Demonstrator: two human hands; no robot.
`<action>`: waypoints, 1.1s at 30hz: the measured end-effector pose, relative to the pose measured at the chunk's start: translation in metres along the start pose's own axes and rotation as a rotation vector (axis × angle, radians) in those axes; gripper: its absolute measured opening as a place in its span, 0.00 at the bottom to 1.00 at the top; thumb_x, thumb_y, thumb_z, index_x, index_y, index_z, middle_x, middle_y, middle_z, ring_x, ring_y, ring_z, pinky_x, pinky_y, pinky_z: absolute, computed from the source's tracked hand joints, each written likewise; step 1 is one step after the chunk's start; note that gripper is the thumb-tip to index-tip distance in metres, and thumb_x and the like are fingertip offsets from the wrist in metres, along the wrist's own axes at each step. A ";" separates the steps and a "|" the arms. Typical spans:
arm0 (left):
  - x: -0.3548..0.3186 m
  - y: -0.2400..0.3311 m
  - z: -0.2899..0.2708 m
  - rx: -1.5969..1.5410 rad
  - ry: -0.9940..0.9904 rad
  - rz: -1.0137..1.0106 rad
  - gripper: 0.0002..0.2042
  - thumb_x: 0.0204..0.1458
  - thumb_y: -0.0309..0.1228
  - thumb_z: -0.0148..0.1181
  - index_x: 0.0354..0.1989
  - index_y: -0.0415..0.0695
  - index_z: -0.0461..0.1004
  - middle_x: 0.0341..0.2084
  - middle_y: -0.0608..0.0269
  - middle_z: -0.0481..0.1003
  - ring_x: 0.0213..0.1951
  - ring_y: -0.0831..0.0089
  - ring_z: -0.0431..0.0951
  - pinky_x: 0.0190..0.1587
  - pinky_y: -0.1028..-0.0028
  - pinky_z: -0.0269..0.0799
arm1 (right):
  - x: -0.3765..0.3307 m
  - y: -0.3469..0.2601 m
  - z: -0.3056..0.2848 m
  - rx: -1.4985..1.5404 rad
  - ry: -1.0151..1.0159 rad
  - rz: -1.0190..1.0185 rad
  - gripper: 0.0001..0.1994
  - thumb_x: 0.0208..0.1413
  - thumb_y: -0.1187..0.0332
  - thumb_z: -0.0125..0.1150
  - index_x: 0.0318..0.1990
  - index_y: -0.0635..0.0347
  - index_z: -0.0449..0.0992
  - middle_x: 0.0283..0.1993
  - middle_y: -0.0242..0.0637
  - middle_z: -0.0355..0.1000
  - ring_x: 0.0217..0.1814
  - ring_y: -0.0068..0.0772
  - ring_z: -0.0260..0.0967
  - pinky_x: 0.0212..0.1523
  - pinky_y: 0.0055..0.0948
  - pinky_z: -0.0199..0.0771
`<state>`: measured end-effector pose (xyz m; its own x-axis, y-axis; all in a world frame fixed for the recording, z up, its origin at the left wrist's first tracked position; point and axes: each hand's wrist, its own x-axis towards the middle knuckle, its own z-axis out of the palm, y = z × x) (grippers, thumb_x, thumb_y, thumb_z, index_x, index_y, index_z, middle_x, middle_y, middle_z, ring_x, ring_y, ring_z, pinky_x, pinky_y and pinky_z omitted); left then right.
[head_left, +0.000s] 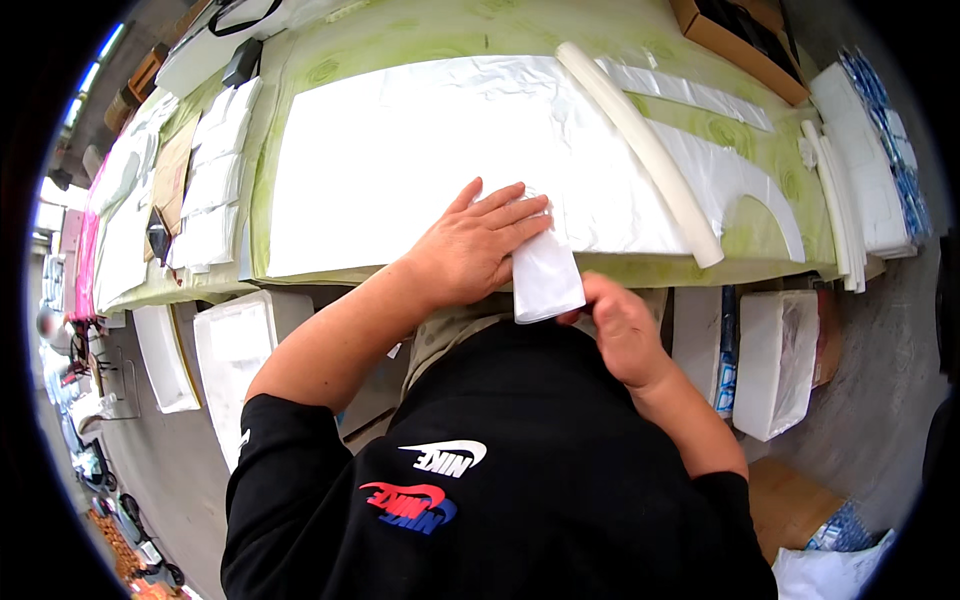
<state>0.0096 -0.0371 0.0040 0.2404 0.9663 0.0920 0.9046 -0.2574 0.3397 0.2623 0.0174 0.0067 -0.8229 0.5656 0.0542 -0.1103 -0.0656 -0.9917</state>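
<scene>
My left hand (465, 245) lies flat at the table's near edge with its fingers spread. Its fingertips press on the upper part of a small folded white plastic piece (547, 278), which hangs over the edge toward my body. At the lower right corner of that piece, my right hand (625, 325) has its fingers curled in. They seem to pinch the corner, though the fingertips are partly hidden. Under my left hand a large white plastic sheet (390, 150) is spread on the table. A long white roll or tube (645, 155) lies slantwise across the sheet's right part.
Green patterned cloth (410, 30) covers the table. Stacked folded white pieces (213, 170) lie at the left, near a small black box (242, 64). White curved strips (740, 185) lie right of the roll. A cardboard box (740, 45) stands far right; white foam bins (778, 365) sit below.
</scene>
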 end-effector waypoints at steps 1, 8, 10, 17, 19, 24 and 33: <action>0.000 -0.001 0.000 -0.008 -0.002 0.001 0.26 0.61 0.31 0.53 0.70 0.53 0.66 0.73 0.66 0.61 0.76 0.59 0.54 0.76 0.46 0.42 | -0.001 0.004 -0.005 -0.063 0.076 -0.114 0.17 0.72 0.56 0.54 0.50 0.63 0.73 0.45 0.31 0.73 0.45 0.21 0.68 0.50 0.26 0.71; 0.003 -0.008 -0.004 -0.176 -0.028 -0.029 0.22 0.64 0.32 0.51 0.67 0.51 0.69 0.70 0.61 0.65 0.74 0.57 0.57 0.75 0.48 0.44 | 0.048 0.000 -0.007 -0.935 0.167 -0.482 0.19 0.53 0.75 0.66 0.54 0.56 0.74 0.53 0.41 0.72 0.50 0.39 0.70 0.50 0.34 0.72; 0.004 -0.015 -0.003 -0.307 0.034 -0.057 0.22 0.64 0.32 0.52 0.67 0.48 0.69 0.65 0.58 0.70 0.70 0.57 0.63 0.74 0.50 0.48 | 0.065 0.001 -0.016 -0.852 0.096 -0.328 0.15 0.55 0.73 0.64 0.50 0.58 0.77 0.46 0.40 0.75 0.46 0.39 0.73 0.48 0.35 0.73; 0.006 -0.007 -0.001 -0.587 0.305 -0.357 0.33 0.56 0.31 0.65 0.70 0.39 0.62 0.32 0.64 0.79 0.45 0.65 0.79 0.64 0.57 0.62 | 0.110 -0.007 -0.019 -0.611 0.216 0.318 0.14 0.60 0.65 0.63 0.46 0.67 0.79 0.37 0.44 0.79 0.37 0.36 0.77 0.41 0.34 0.76; 0.007 -0.007 -0.001 -0.442 0.279 -0.375 0.33 0.55 0.32 0.65 0.70 0.42 0.62 0.37 0.63 0.80 0.47 0.64 0.78 0.63 0.57 0.62 | 0.117 -0.008 -0.020 -0.617 0.210 0.391 0.16 0.59 0.64 0.64 0.48 0.67 0.78 0.38 0.44 0.79 0.38 0.37 0.77 0.42 0.34 0.76; 0.015 -0.003 -0.005 -0.028 0.346 -0.119 0.37 0.54 0.46 0.67 0.72 0.50 0.61 0.60 0.55 0.69 0.67 0.52 0.63 0.71 0.47 0.52 | 0.122 -0.014 -0.014 -0.715 0.244 0.432 0.22 0.57 0.62 0.66 0.56 0.64 0.73 0.39 0.44 0.79 0.41 0.40 0.78 0.45 0.36 0.77; 0.018 -0.010 -0.001 0.097 0.044 -0.043 0.44 0.51 0.58 0.65 0.74 0.54 0.57 0.75 0.53 0.54 0.76 0.50 0.50 0.74 0.39 0.41 | 0.086 -0.012 -0.002 -0.588 0.241 0.275 0.20 0.58 0.69 0.64 0.56 0.63 0.69 0.37 0.37 0.77 0.37 0.33 0.75 0.40 0.33 0.74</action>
<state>0.0043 -0.0170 0.0034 0.1871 0.9749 0.1207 0.9441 -0.2124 0.2522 0.1941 0.0685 0.0228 -0.6232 0.7638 -0.1683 0.4612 0.1850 -0.8678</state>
